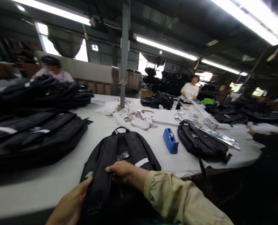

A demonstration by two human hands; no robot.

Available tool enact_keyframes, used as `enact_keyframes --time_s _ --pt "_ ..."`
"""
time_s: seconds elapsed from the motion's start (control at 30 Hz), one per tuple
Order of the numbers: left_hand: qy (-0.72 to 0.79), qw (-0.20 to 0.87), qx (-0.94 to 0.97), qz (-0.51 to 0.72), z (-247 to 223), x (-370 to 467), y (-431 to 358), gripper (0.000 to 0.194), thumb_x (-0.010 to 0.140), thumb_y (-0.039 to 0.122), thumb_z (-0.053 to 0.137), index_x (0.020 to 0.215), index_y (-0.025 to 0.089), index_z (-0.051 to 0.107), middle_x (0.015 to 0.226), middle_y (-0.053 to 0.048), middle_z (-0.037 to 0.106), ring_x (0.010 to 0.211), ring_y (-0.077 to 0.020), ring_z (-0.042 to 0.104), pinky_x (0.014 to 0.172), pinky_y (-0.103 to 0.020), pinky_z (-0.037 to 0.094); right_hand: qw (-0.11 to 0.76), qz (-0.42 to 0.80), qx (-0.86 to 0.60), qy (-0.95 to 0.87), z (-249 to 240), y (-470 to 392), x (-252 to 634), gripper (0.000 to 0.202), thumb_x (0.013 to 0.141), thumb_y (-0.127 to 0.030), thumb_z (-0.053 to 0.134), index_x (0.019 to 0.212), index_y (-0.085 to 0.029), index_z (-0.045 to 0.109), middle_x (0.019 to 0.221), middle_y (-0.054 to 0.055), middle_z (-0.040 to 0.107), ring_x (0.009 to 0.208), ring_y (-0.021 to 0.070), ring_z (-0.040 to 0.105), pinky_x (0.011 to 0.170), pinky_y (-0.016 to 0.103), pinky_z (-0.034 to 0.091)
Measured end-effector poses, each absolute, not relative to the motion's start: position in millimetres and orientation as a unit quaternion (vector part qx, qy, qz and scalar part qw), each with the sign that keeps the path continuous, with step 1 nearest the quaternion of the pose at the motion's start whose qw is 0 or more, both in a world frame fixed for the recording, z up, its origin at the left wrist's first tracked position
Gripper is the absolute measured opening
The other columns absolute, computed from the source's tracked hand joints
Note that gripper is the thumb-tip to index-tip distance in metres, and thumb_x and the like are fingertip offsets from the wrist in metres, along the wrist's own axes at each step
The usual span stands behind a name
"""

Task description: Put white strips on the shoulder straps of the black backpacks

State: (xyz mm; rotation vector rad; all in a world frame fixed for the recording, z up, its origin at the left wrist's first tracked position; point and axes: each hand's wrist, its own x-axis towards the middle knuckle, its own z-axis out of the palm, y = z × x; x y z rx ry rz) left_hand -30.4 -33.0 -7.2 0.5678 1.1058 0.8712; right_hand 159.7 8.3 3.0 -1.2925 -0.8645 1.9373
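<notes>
A black backpack point(139, 147) is lying at the near edge of the white table point(59, 178), the left hand point(71, 200) is holding its side, the right hand point(123, 171) is pinching one strap point(103, 156), and a blue tape holder point(170, 142) is sitting near another black bag point(204, 142).

Front backpack point(123, 142): on table point(59, 181), dial centre
Tape dispenser point(170, 142): two o'clock
Second backpack point(203, 142): dispenser's three o'clock
Bag pile point(42, 134): ten o'clock
Post point(124, 56): twelve o'clock
</notes>
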Motion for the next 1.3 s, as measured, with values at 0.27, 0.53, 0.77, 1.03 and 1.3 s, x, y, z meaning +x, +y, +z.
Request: enact_keyframes --time_s 0.27,0.53,0.77,1.03,1.3 --pt "0.499 0.733 0.268 0.377 17 1 -29 0.008 0.084 0.014 0.067 0.089 0.009 0.067 0.076 -0.014 0.075 0.059 -0.0229 0.071 0.059 -0.033 0.061 0.287 0.701 -0.519 -0.396 9 0 171 0.026 0.092 -0.029 0.062 0.072 -0.017 0.05 0.05 -0.005 0.054 0.039 0.0079 0.049 0.039 0.016 0.038" --pt "0.49 0.744 0.269 0.366 1 -7 -27 0.011 0.085 0.016 0.067 0.092 0.007 0.067 0.078 -0.016 0.075 0.063 -0.0236 0.071 0.061 -0.034 0.061 0.144 0.555 -0.594 -0.565 34 -15 217 0.009 0.08 -0.017 0.066 0.071 -0.015 0.066 0.056 -0.003 0.062 0.04 0.007 0.048 0.039 0.018 0.033" --pt "0.491 0.753 0.248 0.359 11 -11 -25 0.011 0.085 0.015 0.066 0.092 0.006 0.068 0.079 -0.017 0.075 0.066 -0.0257 0.072 0.065 -0.036 0.062 0.185 0.493 -0.612 -0.59 14 3 186 0.012 0.076 -0.011 0.062 0.066 -0.015 0.067 0.051 -0.004 0.057 0.042 0.0068 0.044 0.044 0.019 0.035" --pt "0.531 0.724 0.261 0.355 10 -12 -22 0.007 0.08 0.011 0.07 0.085 0.007 0.07 0.075 -0.015 0.075 0.062 -0.0248 0.072 0.061 -0.034 0.061 0.202 0.442 -0.583 -0.651 21 18 190 0.01 0.073 -0.01 0.063 0.066 -0.013 0.068 0.053 -0.004 0.058 0.049 0.0062 0.049 0.05 0.016 0.037" --pt "0.533 0.69 0.336 0.356 5 -8 -18 0.012 0.071 0.014 0.077 0.08 0.007 0.073 0.07 -0.013 0.074 0.058 -0.0225 0.069 0.054 -0.026 0.055 0.223 0.551 -0.555 -0.582 47 34 152 0.012 0.073 -0.005 0.066 0.076 -0.016 0.061 0.052 -0.005 0.06 0.045 0.0109 0.06 0.047 0.019 0.048"
